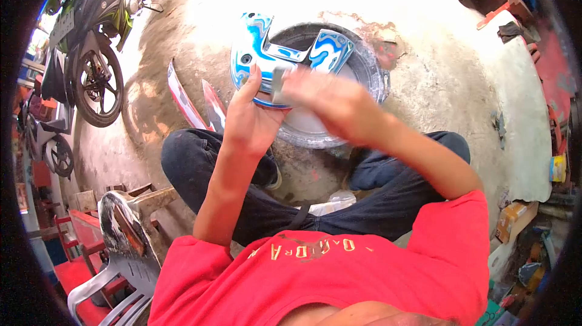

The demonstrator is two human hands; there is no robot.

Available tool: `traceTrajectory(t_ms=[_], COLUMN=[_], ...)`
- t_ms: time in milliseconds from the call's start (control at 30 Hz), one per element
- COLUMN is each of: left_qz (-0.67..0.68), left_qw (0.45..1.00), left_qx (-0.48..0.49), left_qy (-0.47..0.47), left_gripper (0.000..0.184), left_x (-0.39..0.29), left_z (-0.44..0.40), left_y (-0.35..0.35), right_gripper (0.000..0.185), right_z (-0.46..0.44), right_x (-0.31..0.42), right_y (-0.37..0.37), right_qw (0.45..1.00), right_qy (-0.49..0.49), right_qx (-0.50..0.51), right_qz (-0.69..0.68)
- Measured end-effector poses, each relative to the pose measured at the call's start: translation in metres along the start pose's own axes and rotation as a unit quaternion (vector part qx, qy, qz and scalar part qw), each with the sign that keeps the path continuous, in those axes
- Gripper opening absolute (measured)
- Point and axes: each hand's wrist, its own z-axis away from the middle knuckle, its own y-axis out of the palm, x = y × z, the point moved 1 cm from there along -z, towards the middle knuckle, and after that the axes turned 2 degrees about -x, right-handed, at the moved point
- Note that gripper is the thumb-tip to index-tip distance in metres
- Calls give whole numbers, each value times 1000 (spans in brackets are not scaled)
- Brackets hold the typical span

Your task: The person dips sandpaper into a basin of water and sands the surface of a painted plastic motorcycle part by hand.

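My left hand [257, 110] is closed on the lower edge of a glossy plastic panel [260, 62] with blue, white and silver swirls, its thumb lying on the face. The panel looks like a motorcycle body part, with round holes and a cut-out. Blurred by motion, my right hand [330, 98] grips a small grey pad [279, 85], which looks like sandpaper or a sanding block. That pad is against the panel's lower right part, beside my left thumb. Below both hands stands a round dark tub [377, 77] with whitish liquid in it.
Two red and white curved panels [182, 95] lie on the concrete floor to the left. Parked motorcycles [97, 80] stand at far left. A white plastic chair [130, 265] is near my left elbow. On the right are a pale slab [527, 126] and a cardboard box [514, 221].
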Motion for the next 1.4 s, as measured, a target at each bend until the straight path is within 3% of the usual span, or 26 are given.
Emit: traceTrajectory(t_ms=[67, 100, 200, 267, 333, 400, 467, 533, 567, 667, 700, 733, 800, 833, 933, 1000, 1067, 1133, 1200, 1267, 1333, 1400], left_qz=[-12, -20, -10, 13, 0, 5, 6, 9, 7, 3, -3, 3, 15, 18, 96, 34, 7, 13, 28, 25, 25, 24], left_qw=[1000, 1000, 1000, 1000, 1000, 1000, 1000, 1000, 1000, 1000, 1000, 1000, 1000, 1000, 990, 999, 1000, 1000, 999, 999, 1000, 1000], left_qx=[-4, -23, -13, 12, 22, -5, -27, -9, -6, 3, -26, -24, -19, -16, 93, 16, -18, -12, 11, -2, -3, -1], left_qy=[7, 1, 4, -9, 0, -1, -5, -4, -8, 0, -2, -5, -9, -1, -52, -22, -7, 1, -22, -24, -14, -10], left_gripper=[38, 38, 39, 39, 38, 37, 37, 37, 37, 37, 37, 38, 39, 39, 39, 39, 39, 39, 39, 39, 38, 37], left_x=[-1, -3, -2, -1, -2, -1, -3, 1, 1, -1, -1, -1, -2, -2, -2, -2, -3, -4, -1, 1, -1, -3], left_z=[3, 5, 2, -2, 1, 1, 2, -4, -3, 2, 2, 3, 1, 1, -7, 0, 5, 2, -1, -2, 1, 2], left_y=[11, 15, 16, 4, 11, 8, 13, 1, -5, 10, 9, 10, 9, 13, -19, 0, 13, 16, 3, -5, 7, 8], right_gripper=[41, 42, 36, 46, 41, 38, 40, 41, 39, 39, 39, 40, 42, 44, 38, 34, 34, 37, 46, 42, 38, 41], right_z=[2, -5, 3, -4, -2, -5, -2, -3, -2, 2, -2, -7, 5, 2, -1, 1, -10, 2, -2, 0, -4, -5], right_x=[-37, -42, -15, 25, -4, -44, -38, -2, 17, -24, -40, -46, -33, -14, 9, -34, -41, -22, 25, 1, -39, -37], right_y=[-4, -17, 1, -7, -7, -12, -15, -4, -4, -3, -9, -21, -7, -3, -5, -5, -23, -3, -7, -9, -13, -17], right_qw=[991, 957, 994, 998, 999, 980, 954, 998, 1000, 998, 989, 951, 974, 997, 1000, 993, 939, 993, 997, 999, 983, 951], right_qy=[133, 290, 71, 16, 30, 194, 296, 63, 17, 50, 141, 307, 224, 71, 7, 115, 342, 86, 33, 21, 180, 310], right_qx=[-24, -2, -22, 39, -2, -43, -9, -12, 10, -4, -32, -13, -6, -2, 3, -15, 20, -16, 50, 27, -23, -11], right_qz=[18, -19, 75, -35, -10, 7, 39, 24, 7, 45, 34, -24, 27, 39, -24, 12, 13, 82, -44, -35, -11, 19])
